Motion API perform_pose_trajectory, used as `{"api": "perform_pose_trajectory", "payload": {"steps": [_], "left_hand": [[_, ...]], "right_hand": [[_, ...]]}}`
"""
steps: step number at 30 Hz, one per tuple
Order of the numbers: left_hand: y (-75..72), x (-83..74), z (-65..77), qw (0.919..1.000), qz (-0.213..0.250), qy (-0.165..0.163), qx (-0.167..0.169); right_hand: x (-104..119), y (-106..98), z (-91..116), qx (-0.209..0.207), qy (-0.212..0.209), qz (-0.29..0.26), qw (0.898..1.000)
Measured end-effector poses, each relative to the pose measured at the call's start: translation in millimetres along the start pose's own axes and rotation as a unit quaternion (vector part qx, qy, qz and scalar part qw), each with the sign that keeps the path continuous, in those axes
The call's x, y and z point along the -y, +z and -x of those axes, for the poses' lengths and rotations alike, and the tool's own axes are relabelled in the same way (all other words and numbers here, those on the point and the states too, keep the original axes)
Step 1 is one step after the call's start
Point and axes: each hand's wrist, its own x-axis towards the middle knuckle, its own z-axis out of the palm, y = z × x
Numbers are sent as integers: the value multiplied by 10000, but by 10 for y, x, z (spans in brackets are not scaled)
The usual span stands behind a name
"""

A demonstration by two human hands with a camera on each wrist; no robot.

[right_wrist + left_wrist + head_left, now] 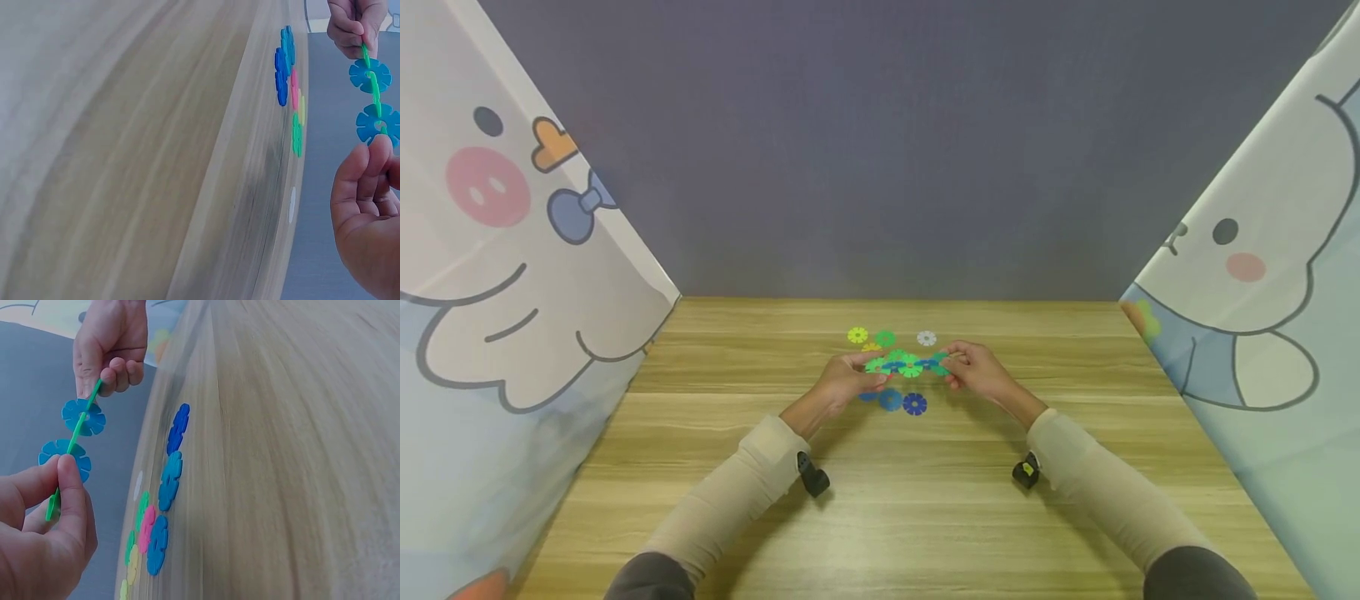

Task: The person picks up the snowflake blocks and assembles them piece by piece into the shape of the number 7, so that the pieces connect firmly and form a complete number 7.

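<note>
A short chain of flat notched snowflake discs, green and blue in turn and slotted into each other, is held up between the two hands. The left hand pinches the green disc at its left end between thumb and fingers. At the other end, the right hand pinches another green disc, mostly covered by its fingers in the right wrist view. Between them show a blue disc near the right hand, a green disc in the middle and a second blue disc close to the left fingertips.
Loose discs lie on the wooden table around the hands: yellow, green and white behind, blue and dark blue in front, pink among them. A grey wall stands behind the table.
</note>
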Motion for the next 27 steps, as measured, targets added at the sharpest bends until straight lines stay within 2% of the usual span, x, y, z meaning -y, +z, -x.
{"api": "perform_pose_trajectory", "payload": {"steps": [6,10,19,27], "left_hand": [[-17,21,11,9999,-86,14,-67],[-15,4,5,9998,-185,125,8],[-34,-16,41,9953,-878,79,409],[-37,14,51,9916,-1060,24,738]], "right_hand": [[0,13,-11,36,28,-44,10000],[-18,-2,-28,57,79,-104,9999],[8,-34,-62,-88,277,-278,9992],[0,-92,-105,-132,297,-196,9993]]}}
